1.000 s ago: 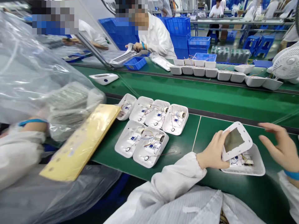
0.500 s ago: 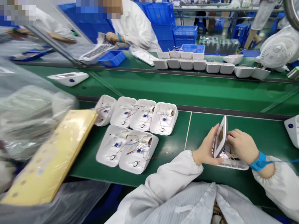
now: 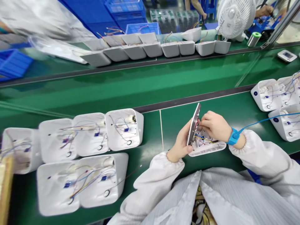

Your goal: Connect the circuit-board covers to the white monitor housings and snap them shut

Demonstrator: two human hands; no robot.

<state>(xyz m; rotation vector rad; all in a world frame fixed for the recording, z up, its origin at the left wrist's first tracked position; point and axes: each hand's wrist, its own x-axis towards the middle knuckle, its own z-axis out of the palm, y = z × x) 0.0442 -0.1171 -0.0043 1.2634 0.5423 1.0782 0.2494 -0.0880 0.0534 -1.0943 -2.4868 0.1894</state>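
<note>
My left hand holds a thin white-edged panel upright, its inner side turned to the right. Below and beside the panel, a white housing with coloured wires and a small blue part lies on the green bench. My right hand has its fingers pinched together at the panel's inner side, above the housing; what lies between the fingertips is too small to make out. A blue strap with a cord is round my right wrist.
Several open white housings with wires sit at the left, more at the right. Beyond a green strip stand a row of white housings, a fan and a solder reel. A person's white sleeve shows at upper left.
The view has swung right, bringing the right-hand housings into sight. The panel's inner side now shows more, and my right fingers are pinched near it.
</note>
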